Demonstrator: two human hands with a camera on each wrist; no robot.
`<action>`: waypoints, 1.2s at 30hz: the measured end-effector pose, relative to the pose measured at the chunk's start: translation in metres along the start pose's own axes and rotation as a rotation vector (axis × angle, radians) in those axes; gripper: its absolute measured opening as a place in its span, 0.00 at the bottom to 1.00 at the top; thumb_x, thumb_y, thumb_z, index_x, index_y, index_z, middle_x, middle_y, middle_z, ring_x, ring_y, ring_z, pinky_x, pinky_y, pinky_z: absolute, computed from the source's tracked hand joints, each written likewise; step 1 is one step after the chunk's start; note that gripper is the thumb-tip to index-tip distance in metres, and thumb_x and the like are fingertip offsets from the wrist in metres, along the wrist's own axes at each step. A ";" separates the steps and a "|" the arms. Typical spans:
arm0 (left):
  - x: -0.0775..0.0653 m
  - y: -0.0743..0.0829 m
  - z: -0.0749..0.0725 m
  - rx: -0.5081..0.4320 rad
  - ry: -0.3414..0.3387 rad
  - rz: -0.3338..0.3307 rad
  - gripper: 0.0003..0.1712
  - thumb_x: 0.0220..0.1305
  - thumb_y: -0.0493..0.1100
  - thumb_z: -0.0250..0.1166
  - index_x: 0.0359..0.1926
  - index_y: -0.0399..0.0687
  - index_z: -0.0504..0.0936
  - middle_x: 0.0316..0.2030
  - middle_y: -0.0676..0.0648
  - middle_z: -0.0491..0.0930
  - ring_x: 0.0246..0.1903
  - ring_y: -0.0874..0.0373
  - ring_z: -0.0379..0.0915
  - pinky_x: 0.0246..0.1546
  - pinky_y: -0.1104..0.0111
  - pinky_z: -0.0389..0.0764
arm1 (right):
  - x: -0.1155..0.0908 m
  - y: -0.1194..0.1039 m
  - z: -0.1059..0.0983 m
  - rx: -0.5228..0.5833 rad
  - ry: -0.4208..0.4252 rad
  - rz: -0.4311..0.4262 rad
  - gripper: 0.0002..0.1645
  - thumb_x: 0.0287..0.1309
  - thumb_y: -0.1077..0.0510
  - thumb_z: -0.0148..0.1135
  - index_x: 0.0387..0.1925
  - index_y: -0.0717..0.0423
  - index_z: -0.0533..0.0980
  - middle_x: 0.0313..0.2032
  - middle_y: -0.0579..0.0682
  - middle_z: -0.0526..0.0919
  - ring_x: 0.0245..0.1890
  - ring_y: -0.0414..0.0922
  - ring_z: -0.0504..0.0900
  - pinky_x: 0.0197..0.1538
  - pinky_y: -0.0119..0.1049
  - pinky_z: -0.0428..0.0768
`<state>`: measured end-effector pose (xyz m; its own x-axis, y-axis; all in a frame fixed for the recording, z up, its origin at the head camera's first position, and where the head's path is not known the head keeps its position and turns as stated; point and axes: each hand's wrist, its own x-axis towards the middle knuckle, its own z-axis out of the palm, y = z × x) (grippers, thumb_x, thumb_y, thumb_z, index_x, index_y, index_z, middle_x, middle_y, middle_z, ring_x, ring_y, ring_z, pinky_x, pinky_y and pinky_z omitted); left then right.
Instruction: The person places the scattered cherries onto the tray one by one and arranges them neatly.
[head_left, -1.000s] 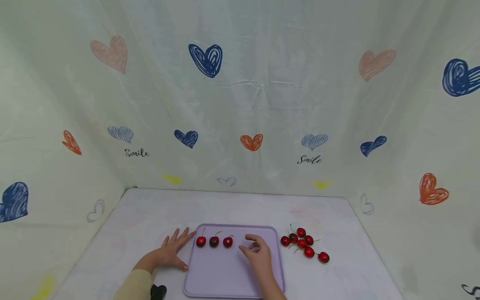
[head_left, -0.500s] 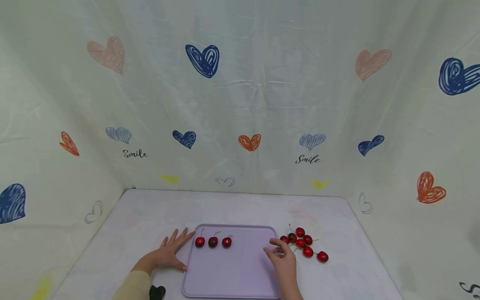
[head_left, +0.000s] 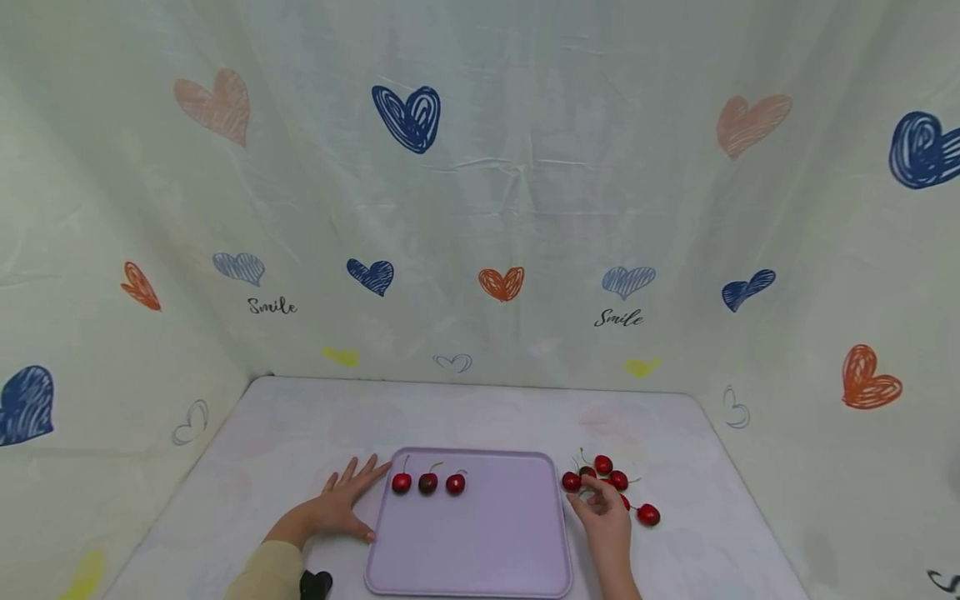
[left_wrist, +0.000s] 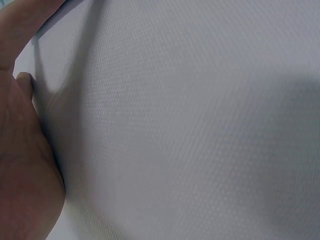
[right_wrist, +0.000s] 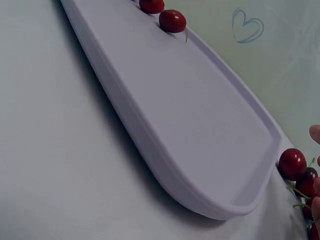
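A lilac tray (head_left: 472,550) lies on the table, with a row of three cherries along its far left part: the left cherry (head_left: 401,483), the middle cherry (head_left: 427,483) and the right cherry (head_left: 455,484). My left hand (head_left: 337,508) rests beside the tray with fingers spread, its fingertips and thumb at the left rim. Over the pile of cherries to the right of the tray is my right hand (head_left: 603,521), thumb and forefinger apart, close to a cherry (head_left: 572,482). That hand hides part of the pile. In the right wrist view only its fingertips (right_wrist: 316,132) show.
More loose cherries lie behind and right of the right hand, among them a far cherry (head_left: 603,464) and an outlying cherry (head_left: 648,515). A black heart-shaped thing (head_left: 317,584) is near the left sleeve (head_left: 266,573). A heart-printed curtain (head_left: 480,208) stands behind the table (head_left: 315,417).
My right hand has moved right, from over the tray past its right rim to the cherry pile. The left hand and the three cherries on the tray have stayed put.
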<state>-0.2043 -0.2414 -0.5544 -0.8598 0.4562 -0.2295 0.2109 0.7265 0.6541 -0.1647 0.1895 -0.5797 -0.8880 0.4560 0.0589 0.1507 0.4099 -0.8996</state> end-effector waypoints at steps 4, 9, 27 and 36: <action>0.000 0.000 0.000 0.003 0.005 0.003 0.63 0.37 0.48 0.82 0.74 0.44 0.57 0.74 0.30 0.43 0.70 0.27 0.24 0.63 0.33 0.28 | 0.011 0.003 -0.001 -0.095 -0.011 -0.105 0.23 0.48 0.63 0.75 0.49 0.59 0.81 0.46 0.54 0.83 0.45 0.48 0.76 0.47 0.38 0.76; 0.000 0.001 0.000 0.003 0.010 0.004 0.63 0.37 0.47 0.82 0.74 0.44 0.58 0.74 0.30 0.43 0.70 0.27 0.24 0.63 0.33 0.28 | 0.020 0.007 0.002 -0.167 -0.053 -0.173 0.23 0.46 0.61 0.77 0.47 0.57 0.82 0.46 0.54 0.83 0.50 0.52 0.76 0.53 0.50 0.75; 0.001 -0.006 0.002 -0.001 0.006 0.027 0.64 0.37 0.50 0.81 0.74 0.44 0.57 0.73 0.30 0.43 0.70 0.27 0.23 0.62 0.32 0.29 | 0.025 0.010 0.010 -0.206 -0.072 -0.169 0.21 0.48 0.63 0.74 0.47 0.58 0.82 0.45 0.55 0.83 0.41 0.49 0.77 0.45 0.44 0.78; 0.000 -0.004 0.002 -0.003 0.007 0.036 0.64 0.37 0.49 0.81 0.74 0.44 0.57 0.73 0.29 0.42 0.69 0.26 0.23 0.62 0.32 0.28 | 0.012 -0.009 0.018 0.187 -0.053 -0.110 0.22 0.47 0.69 0.74 0.48 0.61 0.81 0.40 0.56 0.81 0.30 0.37 0.78 0.33 0.26 0.79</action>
<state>-0.2040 -0.2432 -0.5586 -0.8550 0.4783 -0.2006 0.2403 0.7081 0.6640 -0.1843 0.1773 -0.5783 -0.9170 0.3725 0.1428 -0.0270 0.2990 -0.9539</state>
